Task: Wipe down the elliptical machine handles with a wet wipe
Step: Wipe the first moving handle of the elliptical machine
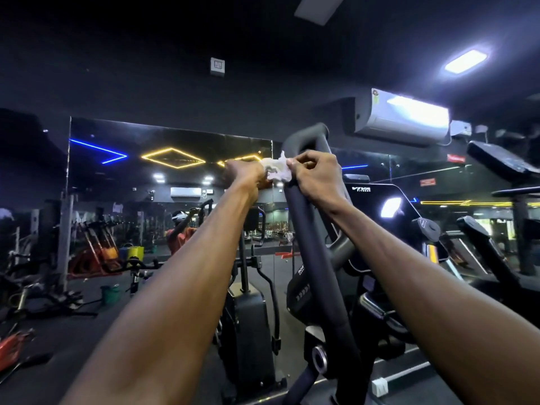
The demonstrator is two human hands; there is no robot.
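Dim mirrored gym behind; wet wipe is pinched between left hand and right hand just beside the upper handle, probably being spread open for wrapping round the grip.

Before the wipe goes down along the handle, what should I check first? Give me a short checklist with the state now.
1. Wet wipe in hand: ok, left hand and right hand both pinch it.
2. Wipe spread open: not ok, it is crumpled.
3. Wipe against handle: cannot tell, it sits at its left edge.
4. Handle below the hands free: ok, nothing covers it.
5. Wipe wet enough: cannot tell.
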